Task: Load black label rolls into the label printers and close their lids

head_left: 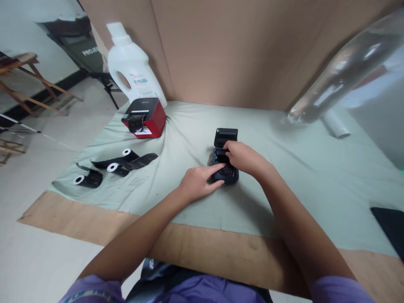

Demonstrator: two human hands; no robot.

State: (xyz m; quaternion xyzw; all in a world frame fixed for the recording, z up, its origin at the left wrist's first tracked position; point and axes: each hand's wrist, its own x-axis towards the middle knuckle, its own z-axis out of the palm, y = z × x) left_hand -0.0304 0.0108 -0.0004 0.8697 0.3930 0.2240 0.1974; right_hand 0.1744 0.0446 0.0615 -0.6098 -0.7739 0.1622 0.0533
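A small black portable printer (232, 176) stands on the cloth with its lid (226, 137) raised at the back. My left hand (200, 182) grips its left front, the index finger reaching over the open compartment and the thumb at the lower edge. Inside the compartment lies a dark roll (221, 155). Curled fingers of my right hand (241, 156) close on the right end of that roll, just below the lid; the fingertips are partly hidden.
Several black label rolls (118, 169) with loose tails lie at left. Behind them are a red-and-black printer (154, 120) and a white jug (131, 63). A clear plastic-wrapped tube (334, 75) leans at right. A dark flat object (389, 227) sits at the right edge. Cardboard (227, 54) stands behind.
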